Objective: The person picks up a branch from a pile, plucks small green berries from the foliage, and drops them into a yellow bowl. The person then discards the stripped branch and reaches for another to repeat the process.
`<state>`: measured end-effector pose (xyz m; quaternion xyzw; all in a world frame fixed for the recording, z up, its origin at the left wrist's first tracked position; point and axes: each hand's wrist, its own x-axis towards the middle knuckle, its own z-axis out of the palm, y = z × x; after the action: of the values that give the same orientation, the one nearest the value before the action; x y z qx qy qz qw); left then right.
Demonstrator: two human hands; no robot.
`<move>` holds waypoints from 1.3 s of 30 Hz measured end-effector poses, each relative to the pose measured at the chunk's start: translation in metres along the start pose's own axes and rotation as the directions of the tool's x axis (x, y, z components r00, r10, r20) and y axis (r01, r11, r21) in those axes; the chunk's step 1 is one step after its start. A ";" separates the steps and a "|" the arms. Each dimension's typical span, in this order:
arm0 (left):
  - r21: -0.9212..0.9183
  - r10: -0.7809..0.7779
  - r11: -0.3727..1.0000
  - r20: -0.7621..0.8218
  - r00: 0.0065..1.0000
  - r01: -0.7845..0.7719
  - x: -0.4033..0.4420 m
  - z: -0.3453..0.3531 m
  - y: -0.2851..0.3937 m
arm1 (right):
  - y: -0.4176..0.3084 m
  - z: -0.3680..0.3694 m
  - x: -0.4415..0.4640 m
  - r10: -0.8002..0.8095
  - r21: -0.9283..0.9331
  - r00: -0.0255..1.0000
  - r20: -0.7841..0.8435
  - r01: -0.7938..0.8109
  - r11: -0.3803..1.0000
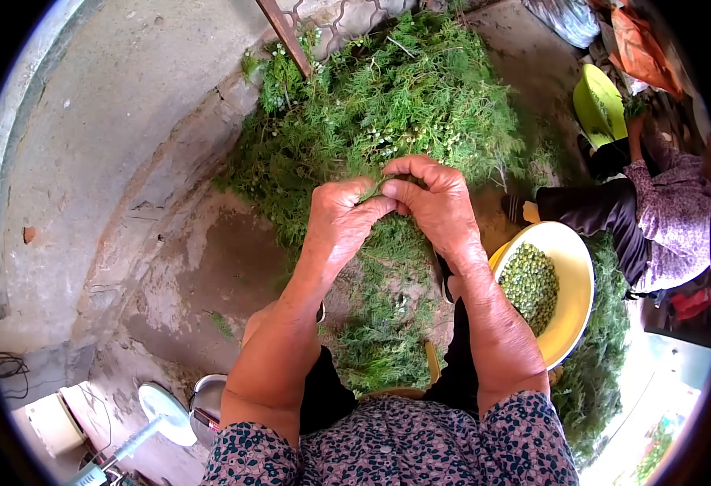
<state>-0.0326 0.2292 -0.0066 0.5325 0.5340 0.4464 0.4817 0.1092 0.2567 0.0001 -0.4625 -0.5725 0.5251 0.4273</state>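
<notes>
1. A small green sprig [369, 191] is between the two hands, over the near side of the big green heap [396, 105]. The fingers hide most of it.
2. The left hand [341, 206] pinches the sprig from its left side, with thumb and fingers bent in.
3. The right hand [436, 198] pinches it from the other side, with the thumb pressed in close. The two hands are very near each other, and their fingertips meet around the sprig.
4. The heap is made of leafy twigs, with small pale green berries [386, 144] in it.
5. A yellow bowl [576, 271] is on the near right of the heap, beside the right arm. Lots of round green berries [530, 285] lie in it.
6. A lime green tub [589, 104] stands to the right of the heap, tipped a bit. Some green bits are inside, too small to tell what.
7. Another person [670, 206] sits to the right of the heap, in dark pants and a purple patterned top. That person's hand [636, 128] is near the tub.
8. An orange bag [645, 53] is far to the right of the heap.
9. A brown post [284, 36] touches the far left of the heap.
10. A grey wall [121, 105] is left of the heap.
</notes>
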 end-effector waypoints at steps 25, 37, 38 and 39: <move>-0.197 -0.193 0.963 -0.045 0.980 0.181 0.002 0.001 0.012 | -0.009 -0.017 0.006 0.263 0.286 0.961 -0.082 -0.230 0.930; -0.303 -0.321 0.905 -0.028 0.947 0.298 0.002 0.003 0.017 | -0.018 -0.006 0.002 0.513 0.477 0.855 -0.073 -0.422 0.771; -0.308 -0.330 0.905 -0.069 0.942 0.294 0.001 0.004 0.018 | -0.017 -0.009 0.001 0.486 0.539 0.871 -0.079 -0.372 0.755; -0.313 -0.338 0.904 -0.110 0.935 0.290 0.001 0.004 0.018 | -0.016 -0.014 0.000 0.458 0.598 0.885 -0.087 -0.321 0.734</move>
<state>-0.0258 0.2305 0.0108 0.3243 0.5785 0.4784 0.5756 0.1213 0.2596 0.0172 -0.4813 -0.2263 0.6924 0.4875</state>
